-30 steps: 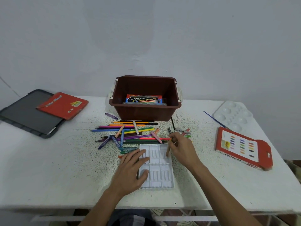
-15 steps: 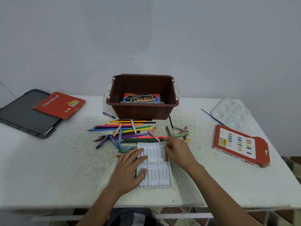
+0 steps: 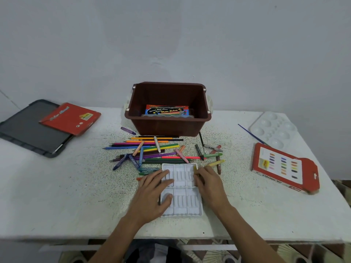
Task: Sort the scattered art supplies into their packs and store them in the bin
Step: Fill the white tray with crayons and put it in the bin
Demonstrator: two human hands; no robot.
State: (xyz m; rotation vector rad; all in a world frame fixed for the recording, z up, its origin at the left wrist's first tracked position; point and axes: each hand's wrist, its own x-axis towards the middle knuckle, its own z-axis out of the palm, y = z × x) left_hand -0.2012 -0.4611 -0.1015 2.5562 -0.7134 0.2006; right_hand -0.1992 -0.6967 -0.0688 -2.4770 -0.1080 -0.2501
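Left hand (image 3: 152, 194) lies flat, fingers spread, on the left side of the white moulded plastic crayon tray (image 3: 180, 190), pinning it to the speckled white table (image 3: 76, 186); it holds nothing else. Right hand (image 3: 209, 184) sits at the tray's right edge w/ fingertips curled onto the top-right slot, apparently pressing an oil pastel stick in; a yellowish end shows by the fingers, but whether it's pinched or just pushed I can't tell. To do this step well, I'd say: keep the tray pinned, line the stick up parallel w/ the slot ribs, seat it flat before letting go. All visible slots are empty, so the job looks early. Remaining loose supplies, i.e. the mixed pile of coloured pencils and crayons (image 3: 152, 150), lie just beyond the tray, btwn it and the brown plastic bin (image 3: 168, 126), which already holds a blue water-colour box (image 3: 167, 111). The red oil pastel sleeve (image 3: 284, 168) waits well off to the right; tray prob goes in there next.
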